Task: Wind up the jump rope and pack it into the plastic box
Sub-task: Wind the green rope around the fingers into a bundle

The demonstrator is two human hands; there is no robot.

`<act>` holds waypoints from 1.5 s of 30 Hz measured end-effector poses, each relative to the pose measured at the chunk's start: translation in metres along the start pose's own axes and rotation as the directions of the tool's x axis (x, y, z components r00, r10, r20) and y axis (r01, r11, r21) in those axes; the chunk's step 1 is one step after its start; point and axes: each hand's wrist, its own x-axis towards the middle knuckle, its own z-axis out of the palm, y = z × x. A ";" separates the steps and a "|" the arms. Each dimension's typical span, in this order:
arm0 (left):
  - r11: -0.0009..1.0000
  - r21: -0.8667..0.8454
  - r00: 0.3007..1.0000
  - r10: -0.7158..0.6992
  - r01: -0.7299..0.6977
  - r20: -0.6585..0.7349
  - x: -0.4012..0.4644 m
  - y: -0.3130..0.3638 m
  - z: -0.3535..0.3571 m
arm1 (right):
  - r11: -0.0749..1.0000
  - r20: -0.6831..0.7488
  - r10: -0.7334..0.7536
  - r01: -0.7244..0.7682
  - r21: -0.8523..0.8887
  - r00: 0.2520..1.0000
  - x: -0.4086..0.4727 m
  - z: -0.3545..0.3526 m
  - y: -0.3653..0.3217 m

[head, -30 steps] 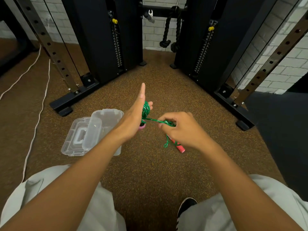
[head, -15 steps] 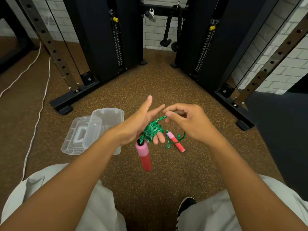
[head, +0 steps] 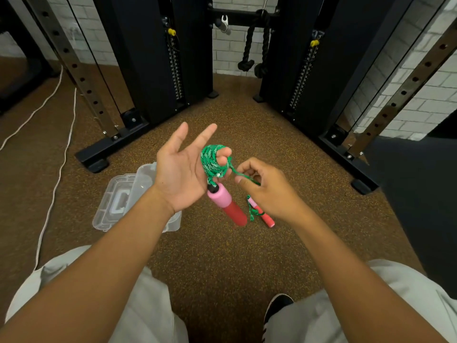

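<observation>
Pinching soft green braided jump rope (head: 214,159) with right hand (head: 265,188); left hand (head: 183,169) open, coil looped round fingers; we grab light foam handle (head: 226,206) next.

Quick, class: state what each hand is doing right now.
Left hand: open, palm up, green rope coiled round its fingers.
Right hand: pinching the rope's free strand.

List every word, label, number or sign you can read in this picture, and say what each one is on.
No text can be read.
Weight stacks of the black gym machine: rows of small pale marks run down the plates, too small to read as numbers.
Yellow pins on the stacks: no lettering shows.
Clear plastic box and its lid: moulded shapes only, no label.
Jump rope handles: plain pink and red, no brand.
</observation>
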 end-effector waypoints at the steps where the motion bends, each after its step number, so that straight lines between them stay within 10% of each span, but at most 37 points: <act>1: 1.000 -0.022 1.000 0.014 -0.015 -0.017 0.001 0.001 -0.001 | 1.000 0.006 -0.007 0.007 -0.022 1.000 -0.001 0.003 0.000; 10: 0.997 -0.053 0.998 0.048 -0.051 -0.052 0.003 0.003 -0.009 | 0.960 -0.221 0.075 -0.011 0.281 0.972 -0.001 0.013 -0.007; 24: 0.981 -0.113 0.984 0.143 -0.155 -0.107 0.005 0.003 -0.005 | 0.992 0.048 0.082 -0.086 0.093 0.995 -0.004 0.023 -0.005; 33: 0.940 0.281 0.976 0.215 -0.193 -0.047 0.014 -0.010 -0.008 | 0.983 0.022 -0.030 0.033 -0.182 0.999 -0.006 0.014 -0.009; 45: 0.311 0.949 0.999 0.021 -0.050 0.046 0.006 -0.033 -0.005 | 0.988 0.155 0.021 0.004 -0.157 0.988 -0.008 -0.015 -0.020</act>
